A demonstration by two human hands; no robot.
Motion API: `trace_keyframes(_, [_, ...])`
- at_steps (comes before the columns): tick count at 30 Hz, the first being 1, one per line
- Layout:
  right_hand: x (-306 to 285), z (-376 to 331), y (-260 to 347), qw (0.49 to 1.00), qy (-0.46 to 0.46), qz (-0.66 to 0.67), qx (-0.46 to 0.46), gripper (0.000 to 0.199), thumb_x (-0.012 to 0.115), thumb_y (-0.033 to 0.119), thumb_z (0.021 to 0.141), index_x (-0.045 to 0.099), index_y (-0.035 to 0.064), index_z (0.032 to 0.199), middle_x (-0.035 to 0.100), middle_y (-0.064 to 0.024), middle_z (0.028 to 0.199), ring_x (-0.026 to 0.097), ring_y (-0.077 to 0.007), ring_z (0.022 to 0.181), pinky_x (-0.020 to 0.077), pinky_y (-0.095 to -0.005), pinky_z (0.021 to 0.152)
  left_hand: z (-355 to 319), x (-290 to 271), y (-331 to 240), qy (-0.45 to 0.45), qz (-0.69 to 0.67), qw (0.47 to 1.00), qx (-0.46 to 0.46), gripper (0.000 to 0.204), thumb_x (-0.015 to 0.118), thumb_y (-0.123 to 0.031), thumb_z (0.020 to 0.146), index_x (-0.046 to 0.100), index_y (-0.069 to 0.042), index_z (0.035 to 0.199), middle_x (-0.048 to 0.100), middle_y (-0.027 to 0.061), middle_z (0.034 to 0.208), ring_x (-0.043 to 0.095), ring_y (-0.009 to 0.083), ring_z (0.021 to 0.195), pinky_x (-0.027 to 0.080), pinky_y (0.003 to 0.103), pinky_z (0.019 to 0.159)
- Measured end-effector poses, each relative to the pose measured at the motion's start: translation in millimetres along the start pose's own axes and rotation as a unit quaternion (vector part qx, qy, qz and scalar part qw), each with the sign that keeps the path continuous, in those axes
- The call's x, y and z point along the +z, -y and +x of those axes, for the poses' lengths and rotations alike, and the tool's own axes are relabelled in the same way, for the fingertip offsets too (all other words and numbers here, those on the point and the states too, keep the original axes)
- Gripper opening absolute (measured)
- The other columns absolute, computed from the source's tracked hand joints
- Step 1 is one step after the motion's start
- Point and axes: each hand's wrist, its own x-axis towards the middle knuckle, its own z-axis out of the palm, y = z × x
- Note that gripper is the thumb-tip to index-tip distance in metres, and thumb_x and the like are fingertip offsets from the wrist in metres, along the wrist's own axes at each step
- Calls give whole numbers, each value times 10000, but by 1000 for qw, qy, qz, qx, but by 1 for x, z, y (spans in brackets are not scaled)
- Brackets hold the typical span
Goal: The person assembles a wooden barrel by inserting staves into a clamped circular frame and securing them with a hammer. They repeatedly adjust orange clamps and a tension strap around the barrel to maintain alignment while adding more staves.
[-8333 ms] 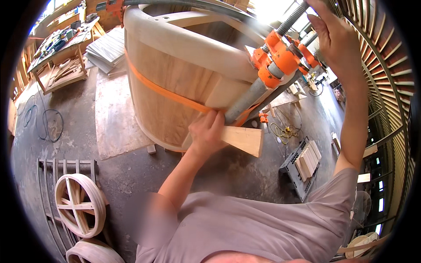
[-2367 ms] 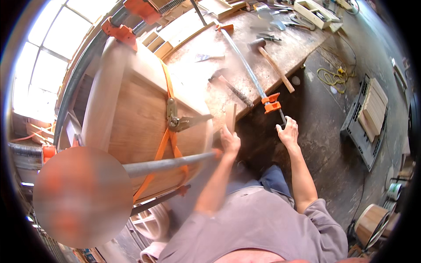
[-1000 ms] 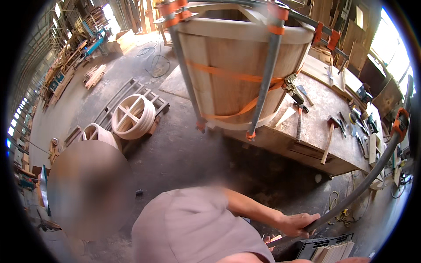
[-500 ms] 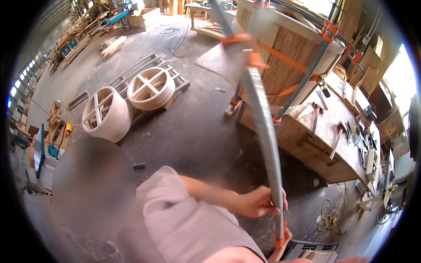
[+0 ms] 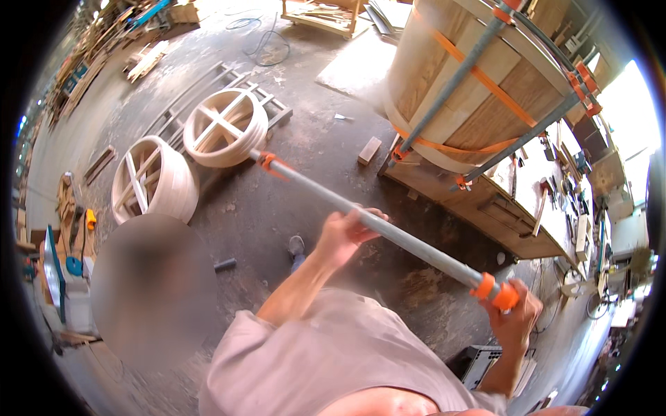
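A long grey pipe clamp (image 5: 416,253) with orange jaws runs slantwise in front of me, held in both hands. My left hand (image 5: 347,234) is closed round the middle of its pipe. My right hand (image 5: 517,312) grips the orange end at the lower right. The clamp's far orange jaw (image 5: 270,163) points up and left, in front of a round wooden ring on the floor. Apart from my hands, at the upper right, stands a large wooden stave tub (image 5: 479,83). An orange strap (image 5: 479,73) and other pipe clamps (image 5: 451,83) hold the tub.
The tub is on a wooden workbench (image 5: 479,225), with a hammer (image 5: 541,208) and other tools at its right. Two cross-braced wooden rings (image 5: 166,184) rest at the left beside a slatted frame (image 5: 274,104). A wood block (image 5: 370,150) lies on the floor near the bench.
The pipe clamp has swung from nearly upright beside the tub to a slant, its far end moving down and left. My right hand has risen and moved right with its near end.
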Motion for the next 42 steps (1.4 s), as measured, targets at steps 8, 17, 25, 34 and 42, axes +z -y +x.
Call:
trace_keyframes(8, [2,238,112,976,9,-58,-208,411,794,272,751,514,59,963,542,-72,702,544,-257,547,414,-370,511,5,-45,-185,-119,726,673,-77,360,760,-282,879,606,-35,1091,663,186,1110,675,254,983,545,333,790])
trace_keyframes(17, [97,398,182,897,-43,-98,-429,226,688,166,804,586,15,939,594,-62,759,621,-189,728,500,-325,635,136,-52,-196,30,656,636,406,211,784,-193,812,640,-47,761,583,55,584,612,275,521,506,357,535])
trace_keyframes(25, [119,544,90,926,-339,-167,-22,198,726,192,813,679,78,968,650,-141,1168,639,-316,1054,537,-413,837,206,-79,-267,-126,471,818,305,241,687,-122,959,559,-77,758,500,-19,568,467,87,471,348,240,431])
trace_keyframes(34, [176,688,26,940,-53,-298,159,445,835,285,663,677,92,1032,681,-63,976,652,-291,878,558,-400,738,243,-65,-338,-226,372,856,279,243,594,-120,992,418,-111,826,346,-56,518,296,43,406,216,233,363])
trace_keyframes(42, [166,665,24,898,-7,-427,105,515,909,335,523,721,118,951,718,-8,918,680,-216,811,569,-374,659,286,-100,-381,-153,453,834,276,369,631,-183,994,390,-130,720,281,-45,509,269,63,407,214,247,385])
